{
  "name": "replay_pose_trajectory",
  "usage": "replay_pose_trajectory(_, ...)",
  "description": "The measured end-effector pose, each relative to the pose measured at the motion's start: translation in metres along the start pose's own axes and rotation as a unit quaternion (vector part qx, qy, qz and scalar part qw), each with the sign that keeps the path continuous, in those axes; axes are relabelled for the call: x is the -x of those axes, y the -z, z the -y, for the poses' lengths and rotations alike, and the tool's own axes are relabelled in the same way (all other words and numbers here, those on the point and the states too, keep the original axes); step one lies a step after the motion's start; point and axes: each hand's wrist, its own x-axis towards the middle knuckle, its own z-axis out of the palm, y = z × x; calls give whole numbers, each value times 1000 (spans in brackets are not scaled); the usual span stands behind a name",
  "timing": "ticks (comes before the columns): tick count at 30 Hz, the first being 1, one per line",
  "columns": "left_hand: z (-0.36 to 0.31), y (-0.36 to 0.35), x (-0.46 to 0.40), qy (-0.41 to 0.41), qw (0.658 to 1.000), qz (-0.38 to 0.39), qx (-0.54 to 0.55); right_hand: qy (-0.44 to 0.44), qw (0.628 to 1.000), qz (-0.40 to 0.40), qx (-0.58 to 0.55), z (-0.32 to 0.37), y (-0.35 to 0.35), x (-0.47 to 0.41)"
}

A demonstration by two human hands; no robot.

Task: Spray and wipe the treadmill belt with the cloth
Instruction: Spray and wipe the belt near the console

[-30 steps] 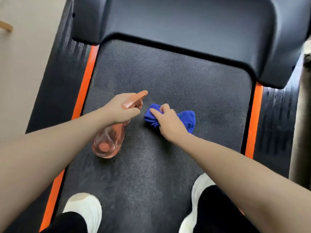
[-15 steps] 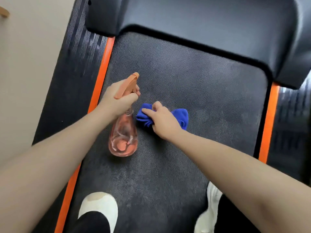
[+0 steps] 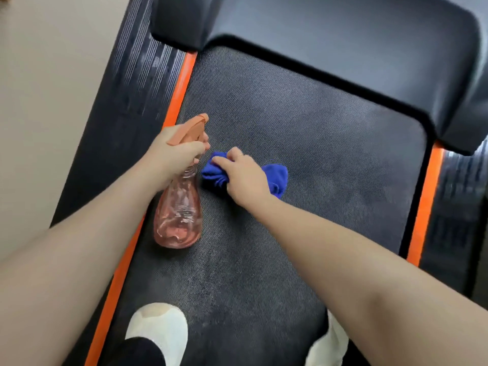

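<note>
The dark textured treadmill belt point(image 3: 317, 143) fills the middle of the view, with damp-looking patches. My left hand point(image 3: 174, 154) grips the neck of a clear pink spray bottle point(image 3: 179, 215) with an orange trigger head, its nozzle pointing up the belt. Right beside it, my right hand point(image 3: 245, 175) presses a crumpled blue cloth point(image 3: 276, 177) onto the belt. The cloth sticks out on both sides of the hand. Bottle and cloth are almost touching.
Orange strips point(image 3: 179, 91) and black ribbed side rails point(image 3: 126, 101) run along both sides of the belt. The black motor cover point(image 3: 343, 35) closes off the far end. My two white shoes point(image 3: 158, 331) stand on the near end. Beige floor lies to the left.
The view has swung so the treadmill sits more to the right. The bottle has turned more upright in my left hand. My right hand stays on the cloth close to the bottle.
</note>
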Motion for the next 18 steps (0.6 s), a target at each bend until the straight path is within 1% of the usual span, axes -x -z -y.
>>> replay_pose_trajectory(1, 0, 2, 2, -9, 1000, 6, 0, -2, 1000, -9, 3, -5, 4, -8)
replay_pose_trajectory(2, -1, 4, 4, -20, 1000, 10, 1, -25, 999, -33, -1, -9, 8, -19)
replay_pose_trajectory(3, -1, 6, 5, -27, 1000, 11, 6, -70, 995, -73, -16, -12, 12, -31)
replay_pose_trajectory(4, 0, 10, 7, -26, 1000, 7, 12, -138, 982, -117, -56, -12, 15, -43)
replay_pose_trajectory(5, 2, 12, 10, -27, 999, -1, 18, -209, 960, -156, -106, -11, 16, -52)
replay_pose_trajectory(6, 4, 15, 12, -32, 999, -11, 23, -259, 939, -182, -135, -8, 15, -59)
replay_pose_trajectory(7, 6, 19, 14, -34, 999, -25, 31, -277, 933, -190, -130, -2, 11, -63)
replay_pose_trajectory(8, 8, 23, 16, -33, 998, -39, 42, -258, 942, -185, -110, 5, 8, -64)
replay_pose_trajectory(9, 9, 26, 17, -29, 997, -51, 57, -198, 962, -170, -86, 12, 3, -61)
replay_pose_trajectory(10, 9, 29, 18, -26, 995, -60, 71, -114, 982, -141, -54, 18, -1, -56)
replay_pose_trajectory(11, 9, 30, 18, -23, 994, -68, 85, -24, 995, -100, -16, 23, -5, -50)
replay_pose_trajectory(12, 10, 32, 17, -20, 992, -74, 96, 52, 997, -50, 23, 25, -4, -47)
replay_pose_trajectory(13, 10, 33, 17, -17, 991, -80, 103, 103, 993, -1, 60, 22, 3, -47)
replay_pose_trajectory(14, 11, 35, 17, -13, 991, -87, 101, 126, 988, 19, 87, 16, 12, -54)
replay_pose_trajectory(15, 11, 37, 16, -9, 991, -93, 95, 121, 987, 10, 103, 12, 21, -64)
replay_pose_trajectory(16, 12, 40, 16, -4, 992, -93, 91, 91, 991, -17, 101, 8, 30, -75)
replay_pose_trajectory(18, 14, 44, 15, 2, 992, -82, 95, -28, 995, -87, 34, 5, 36, -94)
